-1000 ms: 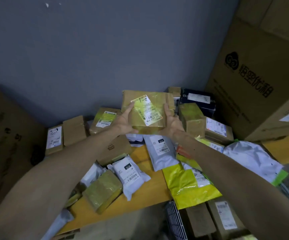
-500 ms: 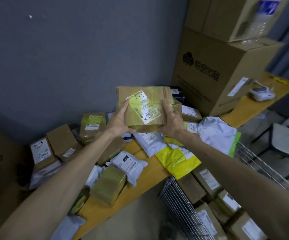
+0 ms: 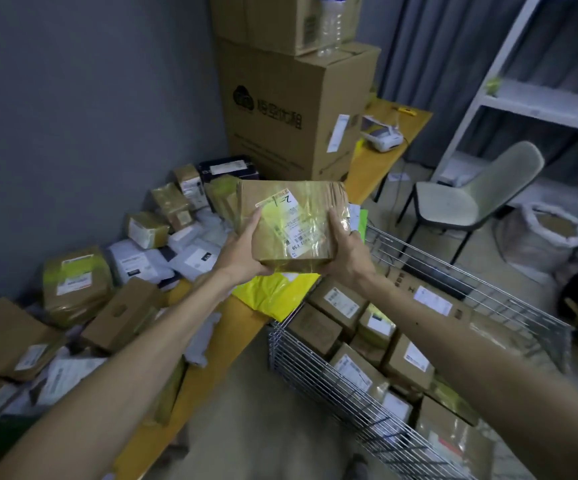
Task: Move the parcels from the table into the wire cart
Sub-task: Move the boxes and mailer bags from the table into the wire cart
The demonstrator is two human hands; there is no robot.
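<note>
Cart [image 3: 315,368]: lower right, wire walls, brown boxes [image 3: 407,362] packed inside.
Table [image 3: 208,379]: orange top just left of the cart, heaped with parcels [image 3: 76,282]; a yellow bag [image 3: 273,292] hangs over its edge.
Left hand [image 3: 242,254]: fingers curled under the parcel's left side, thumb on top.
Right hand [image 3: 346,254]: grips the parcel's right side the same way.
Parcel [image 3: 294,226]: taped brown box, label up, held in the air over the yellow bag, beside the cart's far corner.
Carton [image 3: 294,109]: large, stands on the table's far end.
Chair [image 3: 471,199]: beyond the cart.
</note>
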